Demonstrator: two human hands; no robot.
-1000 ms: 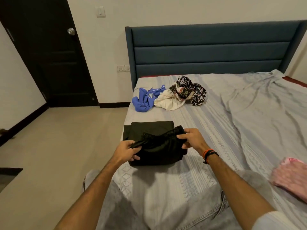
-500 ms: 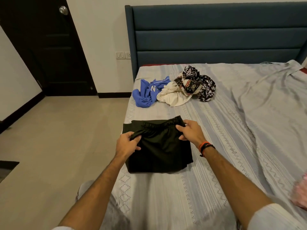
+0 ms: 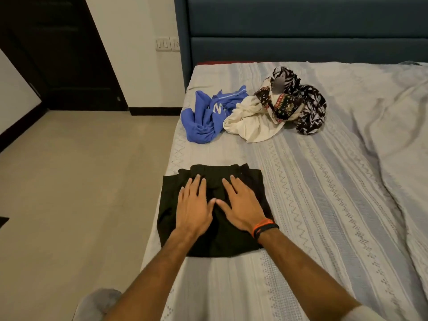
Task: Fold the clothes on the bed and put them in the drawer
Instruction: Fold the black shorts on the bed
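Black shorts [image 3: 214,230] are sitting folded into a neat square near the bed [image 3: 324,205] edge, so one piece is looking basically done while the drawer isn't showing up anywhere yet. Both the left hand [image 3: 193,205] and right hand [image 3: 242,205] are lying flat on top with fingers spread straight, pressing the fabric down, gripping nothing, thumbs nearly touching. Further out past the fingertips, a blue top [image 3: 208,117], a cream garment [image 3: 250,123] and a black patterned piece [image 3: 298,105] are still waiting in a crumpled heap, so I'm guessing most of the job's left.
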